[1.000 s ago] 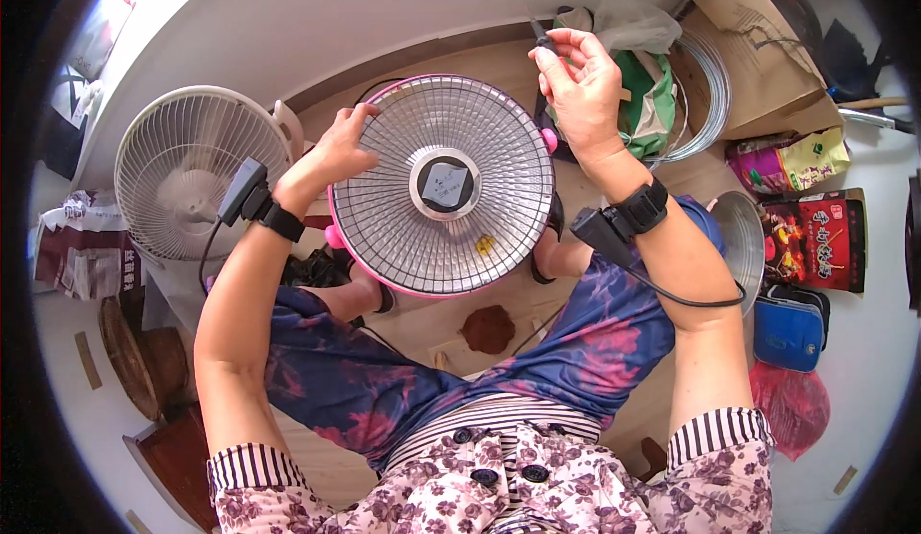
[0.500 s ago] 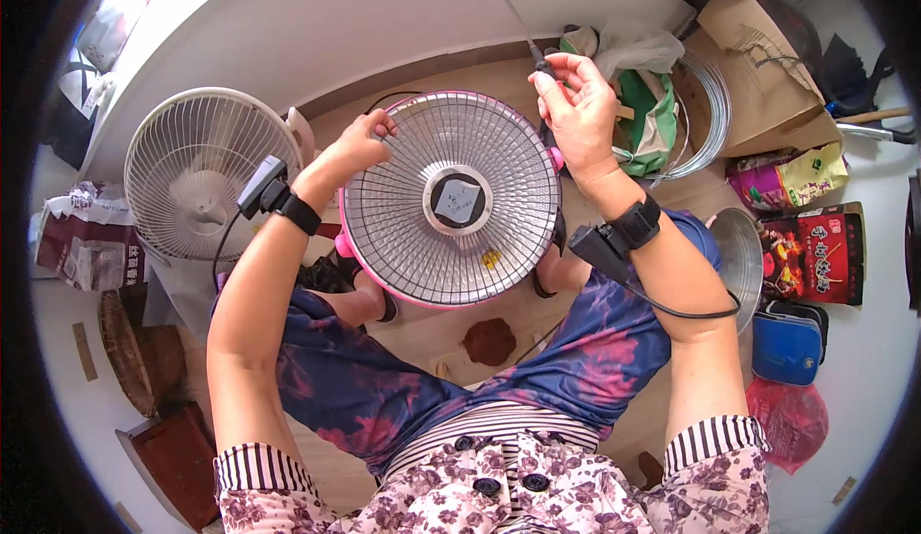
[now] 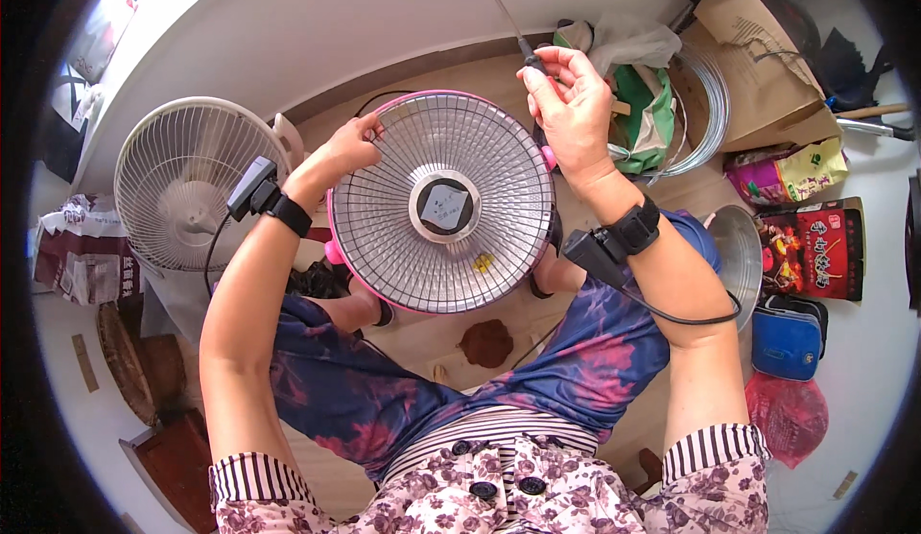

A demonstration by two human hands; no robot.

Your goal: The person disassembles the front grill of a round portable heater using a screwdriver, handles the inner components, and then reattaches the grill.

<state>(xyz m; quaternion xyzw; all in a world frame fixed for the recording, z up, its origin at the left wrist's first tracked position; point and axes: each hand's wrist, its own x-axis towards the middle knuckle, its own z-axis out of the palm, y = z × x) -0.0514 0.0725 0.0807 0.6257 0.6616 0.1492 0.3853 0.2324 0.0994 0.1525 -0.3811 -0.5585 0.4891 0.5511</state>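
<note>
A round heater (image 3: 489, 256) with a pink rim, a silver ribbed reflector and a dark wire grille stands between my legs. At its upper left edge my left hand (image 3: 352, 143) has its fingers curled over the rim and grille. My right hand (image 3: 573, 102) holds a screwdriver (image 3: 502, 11) by its dark handle, above the heater's upper right. The shaft points up and left toward the wall. A tiny piece sits at its tip, too small to name. A paper label covers the heater's hub, and a yellow mark shows low on the grille.
A white fan (image 3: 197, 184) stands on the left beside a maroon-and-white bag (image 3: 82, 251). To the right are a wire coil (image 3: 710, 117), a cardboard box (image 3: 758, 64), a green bag (image 3: 641, 112), a metal basin (image 3: 737, 261) and a red-black packet (image 3: 815, 251). A wall (image 3: 403, 6) runs behind.
The heater has shifted slightly left and toward me, with my left hand at its rim. My right hand and the screwdriver have moved a little left and away from me.
</note>
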